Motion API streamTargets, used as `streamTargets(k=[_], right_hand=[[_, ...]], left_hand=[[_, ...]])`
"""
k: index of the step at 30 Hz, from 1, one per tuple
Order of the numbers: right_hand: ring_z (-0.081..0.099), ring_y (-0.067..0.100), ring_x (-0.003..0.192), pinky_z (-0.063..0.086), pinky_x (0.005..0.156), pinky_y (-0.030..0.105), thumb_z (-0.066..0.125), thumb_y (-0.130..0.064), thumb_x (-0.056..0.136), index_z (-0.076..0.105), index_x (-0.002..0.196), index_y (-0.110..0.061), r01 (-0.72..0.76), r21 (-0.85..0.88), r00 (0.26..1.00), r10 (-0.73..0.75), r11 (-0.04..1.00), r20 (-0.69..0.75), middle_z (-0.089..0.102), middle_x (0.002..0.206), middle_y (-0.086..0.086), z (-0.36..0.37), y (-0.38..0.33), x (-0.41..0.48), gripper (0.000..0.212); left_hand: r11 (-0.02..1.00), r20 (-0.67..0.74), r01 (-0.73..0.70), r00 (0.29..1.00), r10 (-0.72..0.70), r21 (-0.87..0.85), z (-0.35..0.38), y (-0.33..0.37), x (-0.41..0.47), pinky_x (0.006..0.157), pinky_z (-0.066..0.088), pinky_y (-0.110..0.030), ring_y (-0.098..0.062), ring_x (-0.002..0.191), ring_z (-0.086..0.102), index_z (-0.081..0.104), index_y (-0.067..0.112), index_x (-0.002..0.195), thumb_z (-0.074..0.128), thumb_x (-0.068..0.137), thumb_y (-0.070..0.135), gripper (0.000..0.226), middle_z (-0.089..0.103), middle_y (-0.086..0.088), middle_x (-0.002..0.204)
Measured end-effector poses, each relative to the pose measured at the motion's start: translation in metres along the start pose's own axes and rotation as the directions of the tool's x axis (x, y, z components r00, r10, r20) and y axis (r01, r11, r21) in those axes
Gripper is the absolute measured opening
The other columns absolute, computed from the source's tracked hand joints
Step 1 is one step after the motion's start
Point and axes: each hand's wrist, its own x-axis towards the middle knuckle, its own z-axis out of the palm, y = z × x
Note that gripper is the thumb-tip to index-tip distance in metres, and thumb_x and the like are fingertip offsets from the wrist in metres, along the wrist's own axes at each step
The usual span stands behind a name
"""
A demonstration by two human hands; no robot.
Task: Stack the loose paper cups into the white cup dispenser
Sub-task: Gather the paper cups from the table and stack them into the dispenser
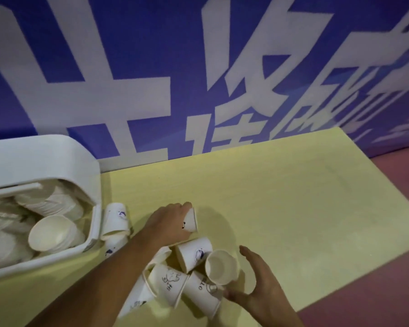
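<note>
Head view: outstretched left hand point(172, 223) grips a paper cup point(191, 221); right hand point(260, 286), fingers apart, flanks the loose cups point(170, 283).

Looking down over a pale yellow counter point(293, 197), facing a blue banner wall point(151, 43) bearing large white characters, and glimpsing reddish floor point(399, 232) at right.

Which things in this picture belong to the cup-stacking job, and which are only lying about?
For the job:
white cup dispenser
loose paper cups in a pile
paper cups beside the dispenser
single cup gripped by the left hand
right hand by the pile

Just there:
yellow table
blue banner
reddish floor
</note>
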Motion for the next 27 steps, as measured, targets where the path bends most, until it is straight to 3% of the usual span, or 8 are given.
streamTargets(k=[3,6,10,14,17,19,23,27], right_hand=[[0.036,-0.015,0.136,0.026,0.106,0.002,0.089,-0.077,0.049,0.037,0.148,-0.042,0.021,0.088,0.996,-0.029,0.996,0.089,0.044,0.148,-0.026,0.007,0.004,0.008,0.117],[0.039,-0.013,0.136,0.027,0.106,0.003,0.091,-0.07,0.053,0.039,0.147,-0.045,0.042,0.159,0.991,-0.061,0.986,0.116,0.046,0.147,-0.026,0.011,0.004,0.018,0.111],[0.04,-0.021,0.129,0.031,0.104,0.004,0.08,-0.086,0.047,0.044,0.139,-0.048,0.067,0.135,0.991,-0.081,0.989,0.102,0.05,0.143,-0.028,0.017,0.004,0.027,0.106],[0.054,-0.01,0.125,0.047,0.103,0.023,0.084,-0.076,0.055,0.049,0.14,-0.043,0.093,0.128,0.994,-0.1,0.987,0.049,0.056,0.136,-0.034,0.011,0.003,0.032,0.098],[0.061,-0.008,0.112,0.047,0.087,0.007,0.091,-0.054,0.064,0.045,0.138,-0.047,0.115,0.086,0.993,-0.115,0.99,-0.011,0.059,0.131,-0.031,-0.003,-0.019,0.04,0.087],[0.059,-0.008,0.111,0.044,0.082,0.002,0.089,-0.053,0.067,0.046,0.139,-0.047,0.139,0.078,0.99,-0.136,0.987,-0.031,0.057,0.136,-0.028,-0.01,-0.048,0.048,0.084],[0.057,-0.005,0.115,0.047,0.088,0.013,0.088,-0.05,0.069,0.051,0.137,-0.043,0.266,0.104,0.963,-0.259,0.958,-0.075,0.056,0.136,-0.029,-0.009,-0.122,0.063,0.078],[0.055,-0.002,0.121,0.049,0.093,0.022,0.086,-0.053,0.069,0.05,0.138,-0.044,0.356,0.171,0.934,-0.353,0.919,-0.046,0.055,0.137,-0.03,0.023,-0.187,0.064,0.078]], left_hand=[[0.972,-0.114,0.022,0.992,-0.05,-0.232,-0.014,0.007,0.001,0.076,0.055,-0.04,-0.024,0.093,0.06,0.036,0.029,0.123,0.074,0.075,0.041,0.063,0.059,0.001,0.114],[0.831,-0.224,-0.012,0.965,-0.136,-0.556,-0.034,0.019,-0.011,0.085,0.052,-0.033,-0.017,0.104,0.057,0.032,0.041,0.135,0.087,0.07,0.047,0.086,0.056,0.008,0.122],[0.658,-0.3,-0.073,0.923,-0.24,-0.75,-0.039,0.025,-0.045,0.089,0.047,-0.027,-0.012,0.115,0.056,0.035,0.047,0.142,0.077,0.062,0.071,0.094,0.056,0.013,0.13],[0.574,-0.377,-0.129,0.862,-0.338,-0.809,-0.027,0.014,-0.078,0.088,0.05,-0.024,0.001,0.11,0.058,0.037,0.056,0.134,0.066,0.067,0.079,0.076,0.058,0.022,0.125],[0.561,-0.419,-0.136,0.807,-0.415,-0.817,-0.028,0.005,-0.101,0.086,0.046,-0.018,0.002,0.113,0.054,0.041,0.058,0.128,0.071,0.066,0.068,0.07,0.055,0.029,0.122],[0.568,-0.442,-0.133,0.775,-0.451,-0.812,-0.03,-0.005,-0.117,0.083,0.044,-0.014,0.006,0.113,0.052,0.043,0.059,0.123,0.077,0.063,0.061,0.069,0.052,0.034,0.121],[0.562,-0.466,-0.151,0.746,-0.475,-0.813,-0.033,-0.032,-0.153,0.085,0.049,-0.023,0.0,0.112,0.055,0.049,0.05,0.122,0.085,0.06,0.053,0.072,0.058,0.026,0.12],[0.566,-0.54,-0.209,0.667,-0.513,-0.797,-0.038,-0.061,-0.2,0.083,0.045,-0.007,0.001,0.114,0.056,0.051,0.041,0.127,0.076,0.07,0.053,0.063,0.058,0.027,0.122]])
